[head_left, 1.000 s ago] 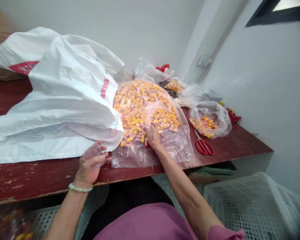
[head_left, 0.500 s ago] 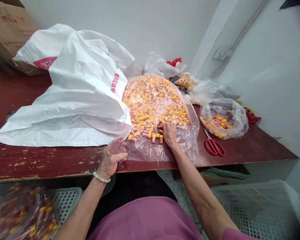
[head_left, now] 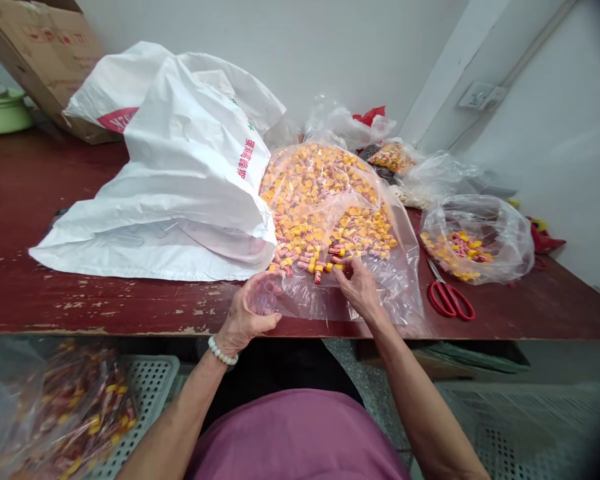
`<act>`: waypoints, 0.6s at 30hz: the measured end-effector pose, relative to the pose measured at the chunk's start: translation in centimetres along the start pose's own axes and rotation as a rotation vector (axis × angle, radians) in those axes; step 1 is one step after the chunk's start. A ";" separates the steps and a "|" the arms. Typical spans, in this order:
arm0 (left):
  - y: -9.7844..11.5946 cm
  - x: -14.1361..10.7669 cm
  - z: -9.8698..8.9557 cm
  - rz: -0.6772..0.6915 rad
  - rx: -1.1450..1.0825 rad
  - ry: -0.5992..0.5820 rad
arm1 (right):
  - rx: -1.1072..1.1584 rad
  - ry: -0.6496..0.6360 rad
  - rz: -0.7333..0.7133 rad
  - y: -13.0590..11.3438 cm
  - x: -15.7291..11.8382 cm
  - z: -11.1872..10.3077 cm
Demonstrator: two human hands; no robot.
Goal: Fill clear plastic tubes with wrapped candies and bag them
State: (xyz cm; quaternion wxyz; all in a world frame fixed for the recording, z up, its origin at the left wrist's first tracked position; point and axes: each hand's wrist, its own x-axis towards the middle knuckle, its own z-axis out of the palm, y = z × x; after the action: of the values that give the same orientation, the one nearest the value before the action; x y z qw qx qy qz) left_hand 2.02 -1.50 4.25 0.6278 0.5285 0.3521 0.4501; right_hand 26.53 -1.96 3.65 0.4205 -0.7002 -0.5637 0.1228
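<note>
- Clear plastic bag (head_left: 397,293) spreads toward me on the counter (head_left: 150,303), its yellow-capped tubes (head_left: 319,273) at the near side, probably for easy reach.
- My left hand (head_left: 240,323) has its fingers curled round a see-through container (head_left: 265,301), likely held close for convenience.
- My right hand (head_left: 361,291) has its fingers at the tubes; I can't tell if they grip.
- White sack (head_left: 190,187): red characters, seemingly 蛋鸡高峰期.

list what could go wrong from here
The small red tubes with yellow caps might roll off: the clear plastic bag around them reaches close to the front edge of the dark red wooden table.

The red-handled metal scissors lie close beside that bag and could snag it.

The clear plastic piece in the left hand may slip if the grip loosens.
</note>
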 end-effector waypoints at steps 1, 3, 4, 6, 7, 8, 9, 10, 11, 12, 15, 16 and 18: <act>0.3 -0.2 0.3 -0.005 0.028 -0.015 | 0.151 0.000 -0.003 -1.2 -0.3 0.1; 0.7 -0.4 0.9 -0.004 0.070 -0.048 | 0.407 -0.040 -0.059 -4.0 -1.1 0.5; 0.9 -0.5 1.2 0.002 0.079 -0.067 | 0.478 -0.074 -0.100 -5.4 -1.6 0.7; 1.0 -0.7 1.8 0.019 0.084 -0.103 | 0.485 -0.115 -0.193 -7.5 -2.5 1.2; 1.0 -0.7 1.9 0.031 0.088 -0.120 | 0.440 -0.118 -0.242 -8.1 -2.8 1.4; 1.0 -0.8 2.0 0.045 0.098 -0.137 | 0.388 -0.112 -0.291 -8.4 -3.0 1.6; 0.9 -0.8 2.1 0.061 0.114 -0.150 | 0.342 -0.110 -0.334 -8.5 -3.2 1.6; 0.9 -0.9 2.1 0.076 0.132 -0.156 | 0.310 -0.114 -0.372 -8.3 -3.3 1.6; 0.8 -0.9 2.0 0.087 0.149 -0.158 | 0.292 -0.125 -0.404 -8.0 -3.4 1.6; 0.8 -1.0 1.9 0.092 0.158 -0.154 | 0.278 -0.145 -0.431 -7.7 -3.6 1.5; 0.7 -1.1 1.8 0.071 0.120 -0.130 | 0.239 -0.202 -0.476 -7.1 -4.3 1.6; 0.7 -1.1 1.8 0.061 0.102 -0.121 | 0.233 -0.221 -0.476 -7.0 -4.6 1.7; 0.7 -1.0 1.8 0.037 0.079 -0.109 | 0.245 -0.271 -0.471 -6.8 -4.9 2.0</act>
State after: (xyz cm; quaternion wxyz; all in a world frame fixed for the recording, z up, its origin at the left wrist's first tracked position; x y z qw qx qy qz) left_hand 3.15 -3.06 5.25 0.6162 0.5831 0.3251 0.4178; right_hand 18.95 -5.39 5.91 0.4396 -0.4713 -0.7428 0.1812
